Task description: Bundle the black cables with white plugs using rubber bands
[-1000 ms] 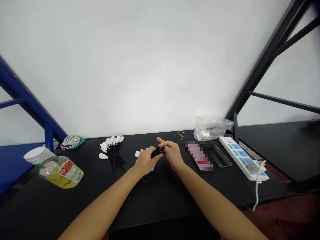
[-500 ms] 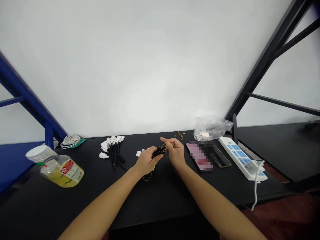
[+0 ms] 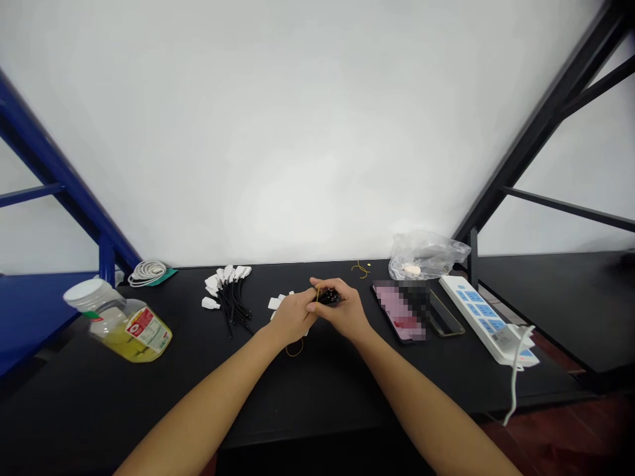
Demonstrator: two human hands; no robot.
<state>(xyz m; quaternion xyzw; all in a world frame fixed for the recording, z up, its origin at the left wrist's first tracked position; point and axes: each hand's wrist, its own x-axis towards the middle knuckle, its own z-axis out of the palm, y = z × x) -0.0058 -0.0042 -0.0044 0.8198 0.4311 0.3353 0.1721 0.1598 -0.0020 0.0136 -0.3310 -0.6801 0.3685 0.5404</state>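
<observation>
Near the middle of the black table, my left hand (image 3: 292, 316) is closed round a bundle of short black cables (image 3: 329, 297). White connectors (image 3: 274, 303) of the bundle stick out on the left side of that hand. My right hand (image 3: 346, 309) wraps round the other end of the bundle, its fingertips meeting my left hand. A thin yellow rubber band (image 3: 318, 293) shows between the hands, across the black cables. Another yellow band (image 3: 294, 352) lies below my left hand. To the left lies a second group of black cables with white connectors (image 3: 229, 287).
A clear jar with a white lid (image 3: 143, 330) and a coiled white cable (image 3: 147, 272) are at the left. At the right are a phone (image 3: 401, 311), a second phone (image 3: 446, 313), a plastic bag (image 3: 429, 253), a power strip (image 3: 483, 314) and yellow bands (image 3: 362, 269).
My right hand has moved from the tip of the bundle to wrap round its end, against my left hand. The yellow band now lies across the cables. The view has shifted slightly.
</observation>
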